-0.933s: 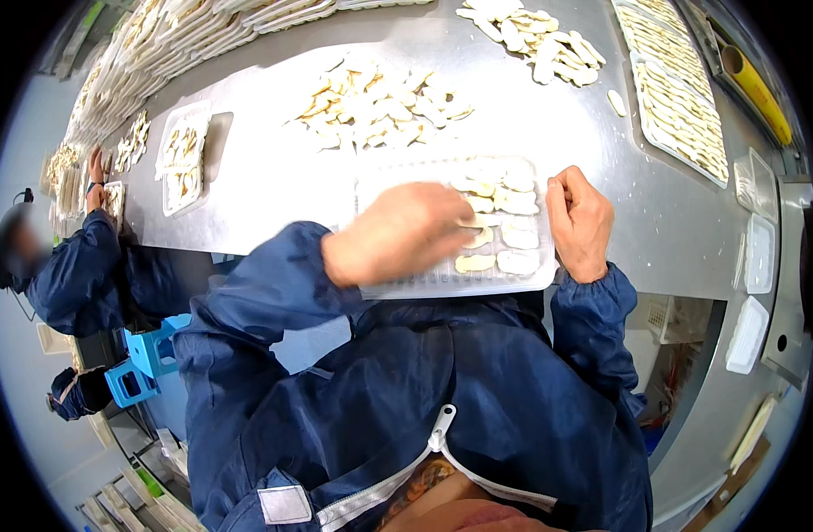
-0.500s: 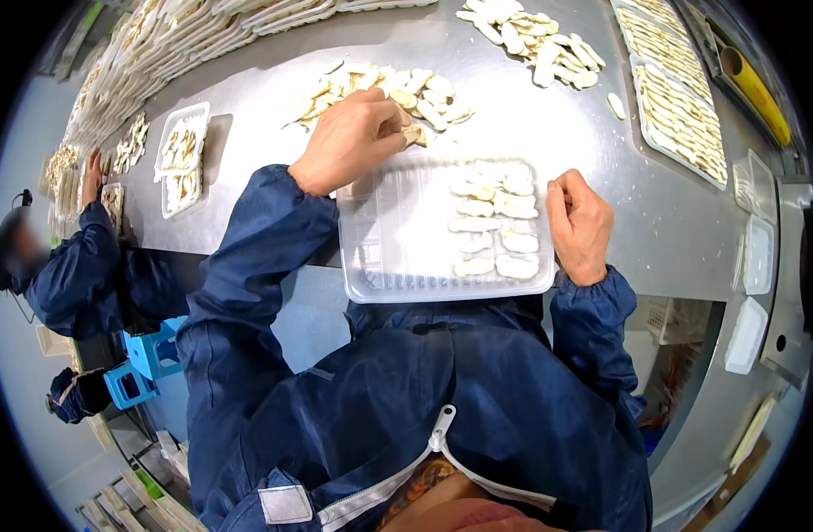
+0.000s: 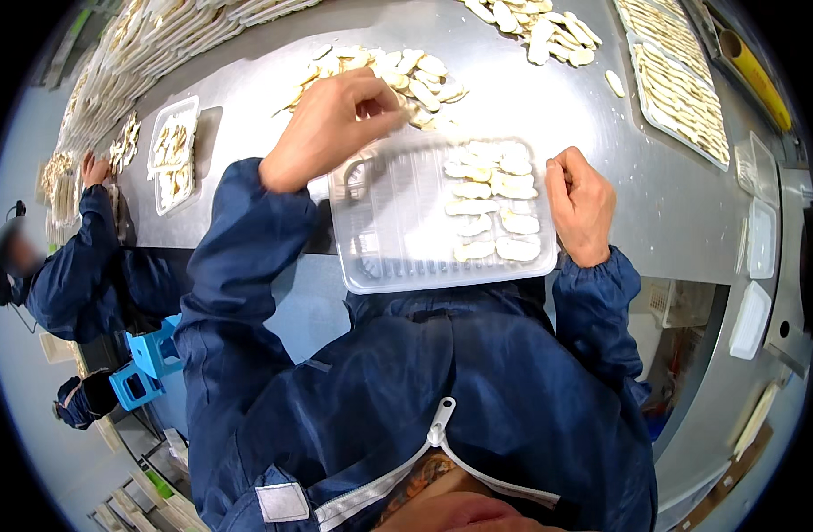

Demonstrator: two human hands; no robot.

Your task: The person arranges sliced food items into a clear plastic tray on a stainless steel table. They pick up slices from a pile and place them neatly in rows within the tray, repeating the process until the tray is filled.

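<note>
From where I stand, the biggest thing is the steel table (image 3: 664, 222), with a high stack of filled trays (image 3: 149, 71) at its far left and more filled trays (image 3: 681, 106) at the right. In front of the worker lies a clear plastic tray (image 3: 398, 213), its near edge reaching past the table's edge. Just beyond it sits a loose pile of pale oblong slices (image 3: 424, 89).

The left hand (image 3: 336, 124) has just gone from above the tray to the pile's near side, uncovering the laid slices (image 3: 470, 207): two columns in the tray's right half, the left half bare. I'd judge this as picking out, rather than laying down. Its fingers are curled, but blur keeps me from telling whether that grip has a slice. The right hand (image 3: 582, 204) has stayed just beside the tray's right rim, loosely closed, no slice showing. Smallest is one stray slice (image 3: 614, 83), well apart.
</note>
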